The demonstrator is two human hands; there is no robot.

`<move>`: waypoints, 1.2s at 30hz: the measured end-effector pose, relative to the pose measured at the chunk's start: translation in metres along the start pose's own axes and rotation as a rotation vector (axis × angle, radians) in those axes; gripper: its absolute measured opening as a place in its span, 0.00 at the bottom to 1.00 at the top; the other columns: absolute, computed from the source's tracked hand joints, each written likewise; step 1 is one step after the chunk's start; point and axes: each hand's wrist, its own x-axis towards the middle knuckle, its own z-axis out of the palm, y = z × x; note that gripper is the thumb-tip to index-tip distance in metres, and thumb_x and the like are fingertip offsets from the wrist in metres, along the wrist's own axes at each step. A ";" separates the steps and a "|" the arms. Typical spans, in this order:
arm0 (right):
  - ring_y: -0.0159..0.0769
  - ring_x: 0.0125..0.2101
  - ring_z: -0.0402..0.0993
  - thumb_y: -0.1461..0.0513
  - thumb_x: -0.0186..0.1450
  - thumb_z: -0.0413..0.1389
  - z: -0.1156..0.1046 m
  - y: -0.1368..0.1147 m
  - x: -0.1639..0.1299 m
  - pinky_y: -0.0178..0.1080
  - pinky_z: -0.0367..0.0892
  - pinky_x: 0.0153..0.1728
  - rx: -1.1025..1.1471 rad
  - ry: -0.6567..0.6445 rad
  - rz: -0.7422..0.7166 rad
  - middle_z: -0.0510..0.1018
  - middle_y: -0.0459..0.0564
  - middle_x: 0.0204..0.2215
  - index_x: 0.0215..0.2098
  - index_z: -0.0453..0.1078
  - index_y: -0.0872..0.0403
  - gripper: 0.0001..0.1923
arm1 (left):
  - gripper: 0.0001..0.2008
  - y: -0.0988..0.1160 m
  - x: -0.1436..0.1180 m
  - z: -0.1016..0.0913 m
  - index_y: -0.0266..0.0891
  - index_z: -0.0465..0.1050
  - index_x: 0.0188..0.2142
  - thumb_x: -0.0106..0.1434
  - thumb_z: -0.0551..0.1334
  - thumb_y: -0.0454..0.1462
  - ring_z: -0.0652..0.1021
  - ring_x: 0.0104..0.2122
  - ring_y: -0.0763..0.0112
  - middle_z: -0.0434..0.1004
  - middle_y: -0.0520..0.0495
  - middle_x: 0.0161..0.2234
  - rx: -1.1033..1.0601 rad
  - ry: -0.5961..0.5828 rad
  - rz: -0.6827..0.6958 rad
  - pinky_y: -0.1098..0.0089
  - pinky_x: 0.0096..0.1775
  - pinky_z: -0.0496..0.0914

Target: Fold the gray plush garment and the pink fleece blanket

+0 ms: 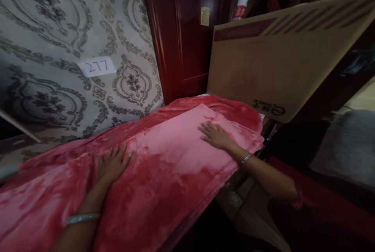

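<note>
A plush red-pink blanket [164, 166] lies folded in layers on top of more red plush cloth [234, 107]. My left hand [113, 163] rests flat on it near a fold at the left, fingers spread, a pale bangle on the wrist. Toward the right end of the blanket, my right hand [215, 135] lies palm down with its fingers apart, and a silver bracelet circles that wrist. Neither hand grips the fabric. Another folded pink part [43, 205] of the plush cloth spreads out to the left of my left forearm. What supports the cloth is mostly hidden.
Behind the right end stands a large cardboard box [263, 60], with a plastic bottle [243, 0] behind its top edge. A dark red wooden panel [187, 29] and a patterned wall with a paper marked 277 [97, 67] border the back. A grey fluffy item [348, 146] sits at right.
</note>
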 end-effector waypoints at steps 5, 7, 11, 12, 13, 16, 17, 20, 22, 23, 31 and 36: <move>0.50 0.71 0.46 0.50 0.75 0.38 -0.013 0.114 -0.027 0.65 0.48 0.66 0.032 0.005 0.414 0.51 0.52 0.73 0.73 0.51 0.46 0.30 | 0.33 -0.005 0.006 0.006 0.45 0.48 0.73 0.72 0.43 0.52 0.54 0.71 0.45 0.48 0.37 0.73 0.016 0.010 -0.020 0.36 0.64 0.53; 0.52 0.70 0.49 0.50 0.76 0.37 -0.015 0.127 -0.037 0.66 0.51 0.64 0.027 0.005 0.462 0.53 0.55 0.72 0.73 0.53 0.47 0.30 | 0.33 -0.004 0.006 0.006 0.45 0.48 0.73 0.72 0.43 0.52 0.54 0.71 0.45 0.48 0.37 0.73 0.015 0.008 -0.013 0.37 0.64 0.52; 0.57 0.71 0.45 0.51 0.76 0.36 -0.020 0.100 -0.035 0.70 0.50 0.63 -0.007 0.085 0.540 0.50 0.63 0.72 0.73 0.53 0.54 0.32 | 0.33 0.004 -0.004 -0.003 0.42 0.49 0.73 0.73 0.44 0.50 0.54 0.71 0.46 0.50 0.36 0.72 0.015 0.007 0.014 0.36 0.65 0.50; 0.57 0.71 0.44 0.52 0.75 0.37 -0.021 0.083 -0.030 0.69 0.49 0.63 -0.016 0.123 0.514 0.50 0.64 0.72 0.73 0.53 0.56 0.32 | 0.33 0.007 -0.008 -0.007 0.41 0.49 0.73 0.73 0.45 0.50 0.53 0.71 0.46 0.50 0.36 0.72 0.019 -0.005 0.011 0.37 0.65 0.49; 0.56 0.71 0.43 0.53 0.75 0.38 -0.022 0.062 -0.026 0.68 0.49 0.64 -0.018 0.155 0.452 0.49 0.65 0.72 0.73 0.52 0.56 0.31 | 0.33 0.010 -0.012 -0.012 0.39 0.48 0.73 0.73 0.45 0.49 0.53 0.71 0.46 0.49 0.35 0.72 0.022 -0.023 0.006 0.37 0.66 0.48; 0.56 0.71 0.44 0.53 0.75 0.41 -0.021 -0.017 -0.013 0.67 0.47 0.65 0.039 0.145 0.056 0.49 0.64 0.72 0.73 0.52 0.55 0.31 | 0.34 0.016 -0.026 -0.031 0.32 0.47 0.73 0.74 0.45 0.48 0.52 0.71 0.46 0.48 0.30 0.72 0.034 -0.074 0.032 0.40 0.67 0.48; 0.56 0.71 0.44 0.52 0.75 0.42 -0.020 -0.046 -0.010 0.67 0.47 0.65 0.069 0.118 -0.100 0.48 0.64 0.72 0.73 0.52 0.55 0.31 | 0.34 0.016 -0.032 -0.037 0.30 0.47 0.72 0.74 0.45 0.48 0.52 0.71 0.47 0.49 0.29 0.71 0.039 -0.083 0.054 0.41 0.67 0.48; 0.53 0.71 0.45 0.51 0.73 0.48 -0.012 -0.135 -0.004 0.63 0.49 0.66 0.124 0.052 -0.443 0.49 0.59 0.72 0.73 0.54 0.49 0.32 | 0.34 0.003 -0.048 -0.055 0.34 0.51 0.71 0.73 0.50 0.50 0.55 0.71 0.49 0.52 0.31 0.71 0.059 -0.098 0.106 0.43 0.68 0.45; 0.52 0.71 0.47 0.50 0.71 0.52 -0.006 -0.191 -0.001 0.61 0.50 0.66 0.150 0.025 -0.594 0.50 0.56 0.72 0.72 0.55 0.47 0.33 | 0.31 -0.014 -0.059 -0.063 0.37 0.56 0.70 0.72 0.53 0.48 0.55 0.71 0.50 0.54 0.34 0.71 0.084 -0.092 0.090 0.43 0.68 0.43; 0.52 0.71 0.47 0.49 0.71 0.52 -0.003 -0.218 0.000 0.60 0.50 0.66 0.164 0.021 -0.650 0.50 0.54 0.72 0.72 0.55 0.47 0.34 | 0.30 -0.024 -0.064 -0.065 0.37 0.57 0.69 0.72 0.53 0.46 0.55 0.71 0.50 0.54 0.34 0.71 0.101 -0.079 0.063 0.42 0.68 0.43; 0.45 0.71 0.47 0.45 0.72 0.49 0.021 -0.340 0.003 0.54 0.43 0.70 0.205 0.049 -0.799 0.52 0.44 0.72 0.72 0.54 0.43 0.33 | 0.30 -0.068 -0.088 -0.029 0.39 0.52 0.72 0.74 0.43 0.45 0.53 0.71 0.50 0.50 0.38 0.72 0.101 0.011 -0.218 0.38 0.66 0.51; 0.49 0.72 0.43 0.45 0.73 0.46 0.021 -0.266 0.032 0.58 0.42 0.69 0.133 0.011 -0.609 0.50 0.50 0.72 0.73 0.53 0.48 0.34 | 0.31 -0.071 -0.088 -0.015 0.41 0.53 0.72 0.73 0.44 0.47 0.53 0.71 0.51 0.49 0.40 0.73 0.054 0.037 -0.211 0.39 0.66 0.51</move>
